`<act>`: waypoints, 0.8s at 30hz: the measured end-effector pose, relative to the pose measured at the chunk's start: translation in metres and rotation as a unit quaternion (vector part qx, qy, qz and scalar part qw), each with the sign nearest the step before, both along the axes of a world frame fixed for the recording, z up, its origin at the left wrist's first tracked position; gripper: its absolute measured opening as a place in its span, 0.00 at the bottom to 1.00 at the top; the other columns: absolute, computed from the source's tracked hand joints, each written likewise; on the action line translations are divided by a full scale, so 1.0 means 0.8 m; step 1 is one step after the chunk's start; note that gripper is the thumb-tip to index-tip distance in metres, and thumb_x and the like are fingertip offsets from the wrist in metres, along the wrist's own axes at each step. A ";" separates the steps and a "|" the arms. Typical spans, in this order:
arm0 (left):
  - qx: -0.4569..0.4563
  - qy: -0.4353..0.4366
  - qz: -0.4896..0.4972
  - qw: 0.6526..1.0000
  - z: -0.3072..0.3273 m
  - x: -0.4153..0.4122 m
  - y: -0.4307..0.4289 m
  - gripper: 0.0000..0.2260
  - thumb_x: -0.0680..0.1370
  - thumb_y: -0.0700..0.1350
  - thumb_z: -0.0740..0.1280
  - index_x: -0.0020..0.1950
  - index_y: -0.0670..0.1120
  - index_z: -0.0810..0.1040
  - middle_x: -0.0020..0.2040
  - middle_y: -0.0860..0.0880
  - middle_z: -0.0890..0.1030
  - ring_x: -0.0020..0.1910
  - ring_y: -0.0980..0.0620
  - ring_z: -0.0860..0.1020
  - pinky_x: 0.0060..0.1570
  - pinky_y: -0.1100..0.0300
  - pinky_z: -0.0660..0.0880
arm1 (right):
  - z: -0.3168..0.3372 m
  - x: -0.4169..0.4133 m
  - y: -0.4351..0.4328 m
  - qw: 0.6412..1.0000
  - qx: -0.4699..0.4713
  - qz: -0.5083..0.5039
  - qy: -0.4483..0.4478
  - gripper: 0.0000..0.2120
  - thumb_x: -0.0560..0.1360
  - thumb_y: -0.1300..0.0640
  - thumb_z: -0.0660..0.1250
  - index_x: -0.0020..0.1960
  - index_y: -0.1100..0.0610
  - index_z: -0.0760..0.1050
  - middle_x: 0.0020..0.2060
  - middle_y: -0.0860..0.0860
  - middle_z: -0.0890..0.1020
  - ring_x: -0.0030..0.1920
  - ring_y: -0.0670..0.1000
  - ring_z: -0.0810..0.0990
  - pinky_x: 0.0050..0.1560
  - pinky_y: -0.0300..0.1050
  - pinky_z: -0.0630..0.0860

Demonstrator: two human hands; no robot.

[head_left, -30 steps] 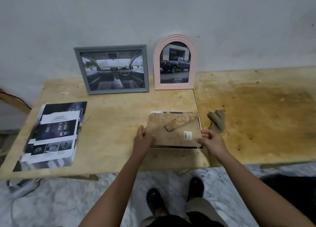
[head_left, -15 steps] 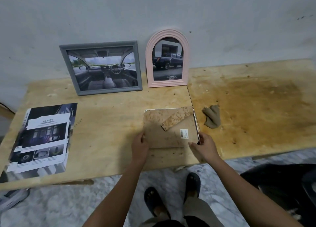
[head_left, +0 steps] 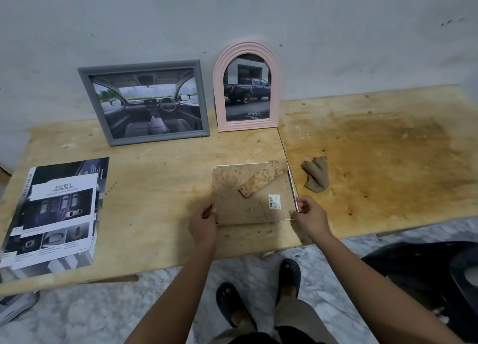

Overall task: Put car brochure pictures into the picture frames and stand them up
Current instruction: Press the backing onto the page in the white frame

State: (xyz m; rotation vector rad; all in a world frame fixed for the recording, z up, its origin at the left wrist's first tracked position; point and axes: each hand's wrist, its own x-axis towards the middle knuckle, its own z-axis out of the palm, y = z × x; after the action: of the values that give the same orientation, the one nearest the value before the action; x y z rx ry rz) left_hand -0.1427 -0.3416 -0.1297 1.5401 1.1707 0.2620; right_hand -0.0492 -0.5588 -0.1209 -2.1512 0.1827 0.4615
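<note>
From my remote seat I take the plywood table (head_left: pixel 160 188) first. It is pushed against the grey wall (head_left: pixel 232 20), which gives standing frames something to lean toward.

The grey frame (head_left: pixel 144 103) stands upright at the back with a car-interior picture in it. The pink frame (head_left: pixel 247 48), arched, stands just to its right and holds a pickup picture (head_left: pixel 247 90). I judge both finished.

The brochure (head_left: pixel 55 211) lies flat at the table's left end, well apart from the work, probably kept within reach as the source of pages.

The third frame (head_left: pixel 292 185) lies face down near the front edge, in front of the pink one. Its speckled backing board (head_left: pixel 248 201) faces up, which I take to be the way to load or close it from behind.

My left hand (head_left: pixel 203 223) grips the near-left edge, thumb on the board. My right hand (head_left: pixel 311 218) pinches the near-right corner. A hold on both sides suits lifting or turning the frame over. I cannot tell whether a picture is inside.

A crumpled brown cloth (head_left: pixel 316 174) sits just to the right. The stand leg (head_left: pixel 263 179) lies slantwise across the board, not yet propped out.

As for writing, the brochure page reads "SAFETY" and the pickup picture carries "TOYOTA". The white barcode sticker (head_left: pixel 274 202) on the board is too small to read.
</note>
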 end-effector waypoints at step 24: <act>0.022 0.071 -0.138 0.988 0.003 0.013 0.029 0.12 0.67 0.39 0.76 0.43 0.41 0.75 0.43 0.44 0.79 0.44 0.46 0.78 0.43 0.56 0.72 | 0.009 0.025 0.000 0.998 -0.036 0.006 0.048 0.10 0.68 0.63 0.75 0.45 0.59 0.75 0.39 0.53 0.79 0.39 0.52 0.78 0.36 0.38 0.72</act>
State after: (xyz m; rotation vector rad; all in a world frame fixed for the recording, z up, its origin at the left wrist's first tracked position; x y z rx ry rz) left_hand -0.1327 -0.3181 -0.1272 1.7598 1.0504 -0.0073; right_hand -0.0289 -0.5592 -0.1137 -2.2038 0.2426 0.5738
